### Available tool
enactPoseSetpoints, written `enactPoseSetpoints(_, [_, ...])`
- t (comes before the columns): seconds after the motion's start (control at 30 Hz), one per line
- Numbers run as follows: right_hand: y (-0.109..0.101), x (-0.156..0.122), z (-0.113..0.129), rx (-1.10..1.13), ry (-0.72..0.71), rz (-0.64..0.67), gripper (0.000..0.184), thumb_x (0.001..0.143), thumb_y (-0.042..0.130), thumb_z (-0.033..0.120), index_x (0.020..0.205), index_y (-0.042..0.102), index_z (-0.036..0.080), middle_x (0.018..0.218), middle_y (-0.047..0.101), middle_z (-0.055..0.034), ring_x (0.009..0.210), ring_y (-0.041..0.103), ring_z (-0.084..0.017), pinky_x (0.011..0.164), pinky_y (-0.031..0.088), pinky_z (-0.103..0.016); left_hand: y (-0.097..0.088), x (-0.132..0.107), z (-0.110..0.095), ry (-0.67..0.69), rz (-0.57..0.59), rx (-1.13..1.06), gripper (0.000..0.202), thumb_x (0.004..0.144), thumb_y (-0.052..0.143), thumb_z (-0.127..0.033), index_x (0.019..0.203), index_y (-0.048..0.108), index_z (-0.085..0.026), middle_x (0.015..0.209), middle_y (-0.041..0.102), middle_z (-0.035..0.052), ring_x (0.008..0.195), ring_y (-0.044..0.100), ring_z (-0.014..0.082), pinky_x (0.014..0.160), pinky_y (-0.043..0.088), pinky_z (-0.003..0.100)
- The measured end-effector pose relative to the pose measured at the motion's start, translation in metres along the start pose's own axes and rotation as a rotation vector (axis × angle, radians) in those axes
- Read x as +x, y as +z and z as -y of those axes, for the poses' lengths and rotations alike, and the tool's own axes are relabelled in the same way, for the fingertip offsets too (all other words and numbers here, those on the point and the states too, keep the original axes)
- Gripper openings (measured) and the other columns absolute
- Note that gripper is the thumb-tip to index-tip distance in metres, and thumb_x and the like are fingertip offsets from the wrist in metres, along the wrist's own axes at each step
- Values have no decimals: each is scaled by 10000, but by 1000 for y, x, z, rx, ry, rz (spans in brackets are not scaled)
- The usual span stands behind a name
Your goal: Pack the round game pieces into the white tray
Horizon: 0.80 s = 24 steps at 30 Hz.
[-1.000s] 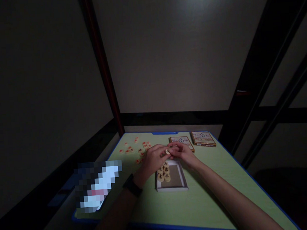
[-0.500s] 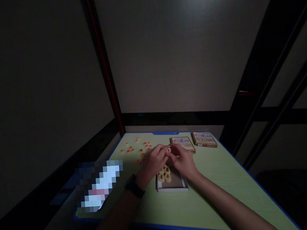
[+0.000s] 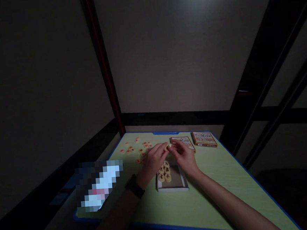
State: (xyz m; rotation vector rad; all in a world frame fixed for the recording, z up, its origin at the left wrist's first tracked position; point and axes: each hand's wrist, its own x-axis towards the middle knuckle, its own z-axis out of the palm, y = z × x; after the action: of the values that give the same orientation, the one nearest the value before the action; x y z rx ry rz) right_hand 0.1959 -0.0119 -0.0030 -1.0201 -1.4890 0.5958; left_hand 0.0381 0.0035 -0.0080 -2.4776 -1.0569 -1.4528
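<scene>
So a small round piece [image 3: 167, 148] is pinched between the fingertips of the left hand [image 3: 154, 160] and right hand [image 3: 185, 157], grip closed on it from both sides, up by the far end of the shallow tray [image 3: 173, 189]. Which side carries more of the weight can't be told, it's pretty dark. Tbh it could easily be dropped if either pinch were loosened too early. If it's let slip, the lined-up pieces [image 3: 167, 177] in the tray might get knocked crooked, or it'd be lost among the loose pieces [image 3: 142, 153] on the desk [image 3: 213, 188].
</scene>
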Motion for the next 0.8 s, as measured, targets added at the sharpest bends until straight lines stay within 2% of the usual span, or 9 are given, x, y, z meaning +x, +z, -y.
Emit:
enactPoseSetpoints(0.13, [-1, 1, 3, -65, -47, -41, 282, 864, 619, 390, 1051, 705, 198, 1001, 746, -103, 876, 695, -245, 823, 558, -388, 0, 1, 1, -49, -25, -10, 293, 915, 600, -205, 1205, 625, -181, 1072, 707, 84, 952, 689, 188, 891, 587, 327])
enactPoseSetpoints(0.3, [-1, -3, 10, -233, -195, 66, 233, 877, 570, 287, 1038, 729, 233, 1017, 753, -86, 911, 694, -246, 877, 540, -409, 2, -2, 3, -40, 38, -7, 402, 905, 550, -132, 1301, 575, -200, 1098, 696, 79, 1012, 672, 192, 921, 575, 343])
enactPoseSetpoints(0.43, [-1, -4, 12, -255, -154, 105, 227, 870, 564, 276, 1033, 717, 233, 987, 757, -77, 855, 706, -231, 811, 557, -375, 1, -4, 1, -39, 98, -26, 473, 880, 532, -93, 1341, 547, -200, 1116, 685, 81, 1022, 662, 192, 936, 565, 345])
enactPoseSetpoints(0.6, [-2, -3, 11, -256, -101, 116, 170, 860, 586, 296, 982, 679, 224, 926, 747, -64, 811, 701, -222, 758, 548, -347, -2, -2, -8, -30, 96, -79, 542, 826, 514, -56, 1349, 535, -192, 1098, 680, 85, 1012, 650, 197, 930, 561, 343])
enactPoseSetpoints(0.73, [-7, 3, 11, -281, -86, 127, 264, 850, 608, 297, 1099, 636, 214, 936, 740, -64, 792, 694, -216, 752, 535, -345, -18, 6, -12, 2, 159, -167, 738, 703, 561, -68, 1424, 458, -190, 1270, 610, 118, 1051, 615, 232, 960, 535, 379])
enactPoseSetpoints(0.8, [-11, 5, 17, -315, -83, 160, 311, 856, 611, 300, 1155, 623, 213, 902, 738, -55, 763, 684, -211, 740, 528, -342, -27, 10, -6, 3, 174, -219, 767, 654, 538, -80, 1411, 469, -178, 1291, 589, 123, 933, 620, 214, 900, 545, 377])
